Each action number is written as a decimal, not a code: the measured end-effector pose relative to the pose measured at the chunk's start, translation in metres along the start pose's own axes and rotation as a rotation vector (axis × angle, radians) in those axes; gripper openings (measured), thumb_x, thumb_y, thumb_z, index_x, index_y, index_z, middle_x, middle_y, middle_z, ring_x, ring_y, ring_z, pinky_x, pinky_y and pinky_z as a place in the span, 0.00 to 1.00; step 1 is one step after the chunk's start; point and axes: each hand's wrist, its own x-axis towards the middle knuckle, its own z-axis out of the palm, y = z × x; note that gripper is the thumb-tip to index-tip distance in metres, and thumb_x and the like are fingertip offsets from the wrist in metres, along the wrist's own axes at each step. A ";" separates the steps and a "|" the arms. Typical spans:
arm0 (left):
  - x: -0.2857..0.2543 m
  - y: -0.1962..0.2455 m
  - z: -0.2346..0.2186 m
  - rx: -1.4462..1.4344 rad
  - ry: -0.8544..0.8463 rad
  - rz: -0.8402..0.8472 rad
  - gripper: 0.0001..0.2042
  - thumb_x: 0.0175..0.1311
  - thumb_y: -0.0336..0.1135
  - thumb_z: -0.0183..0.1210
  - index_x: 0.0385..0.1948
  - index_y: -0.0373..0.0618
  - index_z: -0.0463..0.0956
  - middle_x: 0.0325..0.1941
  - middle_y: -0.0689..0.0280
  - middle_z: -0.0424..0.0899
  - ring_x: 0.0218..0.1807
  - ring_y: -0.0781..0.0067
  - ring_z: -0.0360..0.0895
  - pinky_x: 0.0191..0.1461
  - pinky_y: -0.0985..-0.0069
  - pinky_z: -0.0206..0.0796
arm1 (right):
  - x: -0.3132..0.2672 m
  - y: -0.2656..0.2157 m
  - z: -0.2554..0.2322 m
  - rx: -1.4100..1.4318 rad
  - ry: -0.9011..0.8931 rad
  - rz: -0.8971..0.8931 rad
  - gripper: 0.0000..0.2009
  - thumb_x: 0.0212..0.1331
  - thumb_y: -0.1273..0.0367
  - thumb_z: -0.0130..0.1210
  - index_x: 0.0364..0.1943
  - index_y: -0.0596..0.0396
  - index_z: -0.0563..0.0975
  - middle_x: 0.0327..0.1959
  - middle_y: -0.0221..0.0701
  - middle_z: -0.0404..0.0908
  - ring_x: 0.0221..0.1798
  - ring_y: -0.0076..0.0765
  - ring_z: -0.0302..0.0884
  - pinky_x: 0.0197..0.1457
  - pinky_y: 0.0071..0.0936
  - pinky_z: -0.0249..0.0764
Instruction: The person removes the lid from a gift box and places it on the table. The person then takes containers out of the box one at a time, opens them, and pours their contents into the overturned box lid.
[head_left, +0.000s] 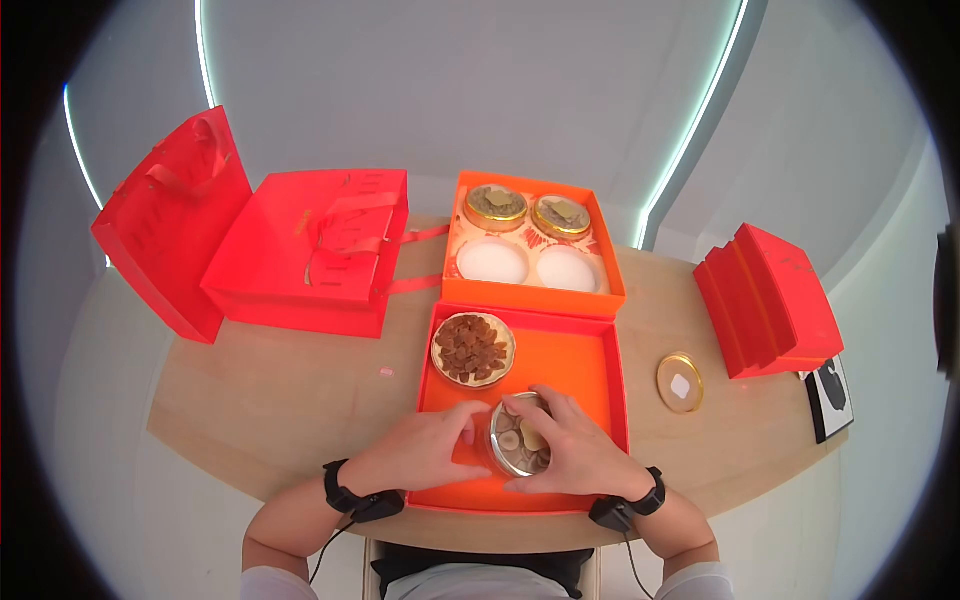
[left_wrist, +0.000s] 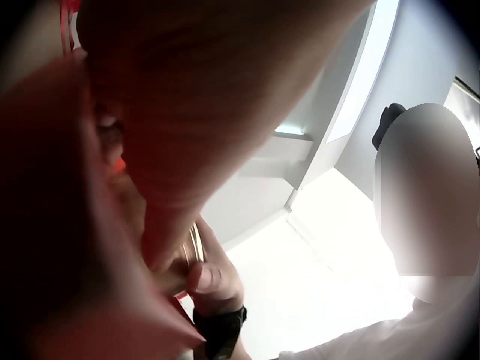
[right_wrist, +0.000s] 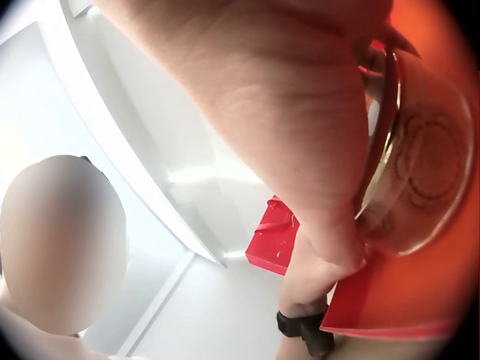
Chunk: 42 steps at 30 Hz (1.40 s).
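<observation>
A clear round jar [head_left: 508,440] with a metallic rim and pale round pieces under its top is at the front of the red-edged orange tray [head_left: 575,350]. My right hand [head_left: 580,452] grips it from the right, fingers over the far rim and thumb at the near side. My left hand [head_left: 425,448] is curved beside its left side, a gap showing by the index finger; contact at the thumb is unclear. In the right wrist view, the jar [right_wrist: 435,165] has an embossed side, by my right hand [right_wrist: 277,112]. An open jar of brown pieces [head_left: 473,350] sits behind.
Behind the tray, an orange box [head_left: 530,296] holds two gold-rimmed jars [head_left: 495,207] and two round white hollows. Red bags [head_left: 300,250] are at the left. A gold-rimmed lid [head_left: 680,383], red boxes [head_left: 775,300] and a black-and-white box [head_left: 832,400] are at the right.
</observation>
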 end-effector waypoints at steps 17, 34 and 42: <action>0.007 0.006 0.010 0.339 0.010 0.130 0.44 0.38 0.59 0.74 0.56 0.39 0.68 0.39 0.58 0.75 0.40 0.57 0.79 0.39 0.66 0.70 | -0.009 0.011 0.010 0.097 0.030 -0.188 0.44 0.40 0.54 0.73 0.66 0.46 0.67 0.65 0.51 0.60 0.65 0.59 0.62 0.66 0.45 0.63; 0.007 0.000 0.014 0.353 0.046 0.193 0.41 0.38 0.58 0.74 0.52 0.41 0.70 0.39 0.58 0.76 0.38 0.56 0.79 0.37 0.66 0.71 | -0.007 0.015 0.011 0.133 -0.013 -0.300 0.41 0.39 0.59 0.73 0.64 0.45 0.68 0.66 0.49 0.58 0.68 0.61 0.58 0.68 0.48 0.61; 0.005 -0.003 0.012 0.352 -0.004 0.180 0.38 0.38 0.55 0.75 0.52 0.43 0.71 0.38 0.58 0.75 0.37 0.55 0.79 0.37 0.65 0.70 | -0.007 0.011 0.004 0.253 -0.104 -0.309 0.41 0.39 0.61 0.73 0.65 0.43 0.68 0.66 0.46 0.59 0.68 0.58 0.59 0.68 0.44 0.62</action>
